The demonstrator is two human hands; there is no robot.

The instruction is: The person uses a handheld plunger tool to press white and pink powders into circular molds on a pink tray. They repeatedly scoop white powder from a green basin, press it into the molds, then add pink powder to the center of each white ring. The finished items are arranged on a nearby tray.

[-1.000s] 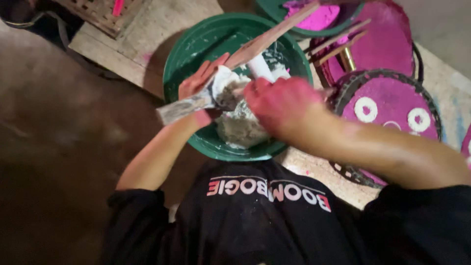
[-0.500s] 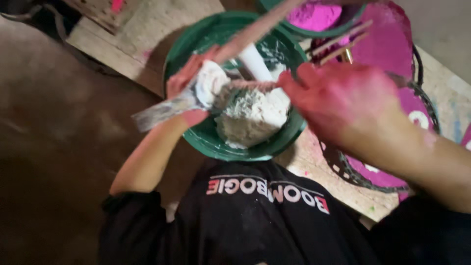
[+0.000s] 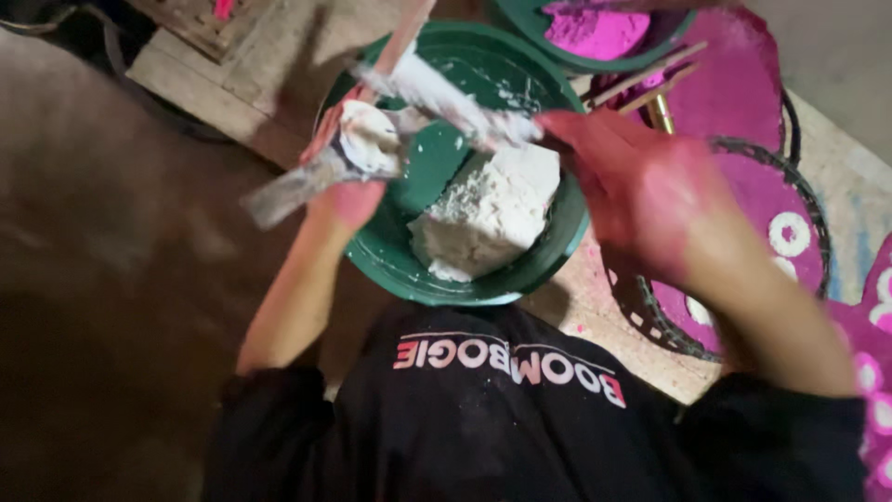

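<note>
Head view: left hand (image 3: 348, 181) clamps spatula (image 3: 307, 177); right hand (image 3: 641, 186) pinches stick (image 3: 446, 98) over basin rim (image 3: 557, 242).

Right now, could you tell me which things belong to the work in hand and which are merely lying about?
In use:
- left hand holding a paste-smeared flat tool
- right hand holding a white-coated stick
- green bowl with a white paste lump

Lying about:
- second green bowl of pink powder
- pink round pieces with white rings
- thin sticks
</note>
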